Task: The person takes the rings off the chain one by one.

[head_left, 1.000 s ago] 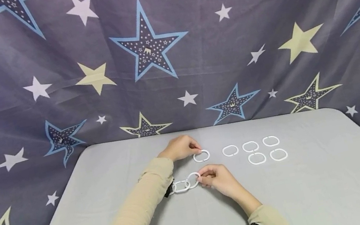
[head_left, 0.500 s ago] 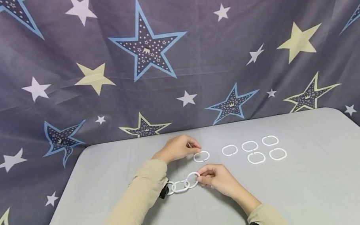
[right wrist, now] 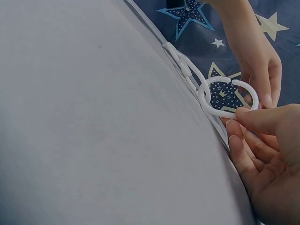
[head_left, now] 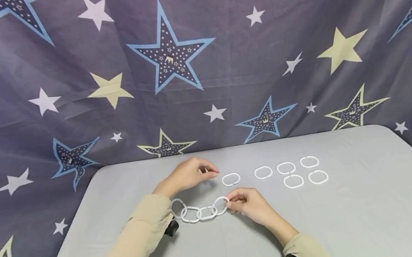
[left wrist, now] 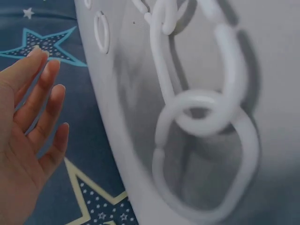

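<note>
A chain of several white plastic links [head_left: 190, 215] lies on the table in front of me. With thumb and fingers my right hand [head_left: 253, 205] pinches the chain's right end link [right wrist: 228, 114], which tilts up and has a small gap in its ring. Above the chain's left part, my left hand [head_left: 189, 175] reaches in with its fingers loosely extended and holds nothing, as the left wrist view of the hand [left wrist: 35, 117] confirms. Just right of its fingertips a single loose link [head_left: 232, 185] lies flat, apart from the hand.
Several more loose white links lie to the right, among them one link [head_left: 264, 177] and a lower link [head_left: 295, 187]. The table [head_left: 371, 219] has a grey cloth. Behind its far edge hangs a star-patterned curtain [head_left: 239, 81].
My left hand has drawn back left, away from the loose link that its fingertips were at, uncovering more of the chain. The right hand keeps its pinch in place.
</note>
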`<state>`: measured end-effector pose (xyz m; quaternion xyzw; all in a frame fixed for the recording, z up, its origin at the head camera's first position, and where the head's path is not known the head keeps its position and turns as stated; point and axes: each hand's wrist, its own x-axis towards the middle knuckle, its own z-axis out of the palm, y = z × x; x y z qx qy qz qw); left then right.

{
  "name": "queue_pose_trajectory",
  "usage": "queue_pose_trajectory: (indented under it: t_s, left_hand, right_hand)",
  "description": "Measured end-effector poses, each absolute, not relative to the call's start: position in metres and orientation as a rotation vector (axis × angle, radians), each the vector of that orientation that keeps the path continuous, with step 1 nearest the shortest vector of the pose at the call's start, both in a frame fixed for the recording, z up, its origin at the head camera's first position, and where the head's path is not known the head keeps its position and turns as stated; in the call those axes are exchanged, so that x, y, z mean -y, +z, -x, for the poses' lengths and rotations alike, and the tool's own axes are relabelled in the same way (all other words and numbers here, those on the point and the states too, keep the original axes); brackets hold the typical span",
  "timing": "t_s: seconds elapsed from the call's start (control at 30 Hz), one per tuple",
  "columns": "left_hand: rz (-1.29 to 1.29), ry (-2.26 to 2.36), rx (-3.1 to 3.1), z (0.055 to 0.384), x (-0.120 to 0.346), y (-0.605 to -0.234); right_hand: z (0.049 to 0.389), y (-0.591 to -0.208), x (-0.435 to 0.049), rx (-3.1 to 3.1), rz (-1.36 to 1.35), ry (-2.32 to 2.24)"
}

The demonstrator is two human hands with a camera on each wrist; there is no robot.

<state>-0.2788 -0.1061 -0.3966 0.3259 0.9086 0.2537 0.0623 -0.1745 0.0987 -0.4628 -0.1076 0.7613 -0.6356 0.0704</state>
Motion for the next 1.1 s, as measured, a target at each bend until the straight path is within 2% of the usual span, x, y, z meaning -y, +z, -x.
queue_pose_trajectory:
  t_s: [0.33, 0.6, 0.83, 1.1]
  left_hand:
    - [-0.968, 0.737, -2.749, 0.251, 0.134, -0.385]
    - [-0.904, 0.757, -2.748, 0.221, 0.143, -0.386]
    - [-0.900, 0.674, -2.765, 0.201, 0.140, -0.396]
    - [-0.883, 0.699, -2.739, 0.188, 0.136, -0.401]
  right_hand:
    - [0.175, -0.466, -0.096, -2.273, 0.337, -1.933]
    - [0.174, -0.470, -0.101, -2.275, 0.511, -1.989]
    - [0.174, -0.465, -0.099, -2.275, 0.352, -1.924]
    - [0.174, -0.466, -0.099, -2.276, 0.350, -1.940]
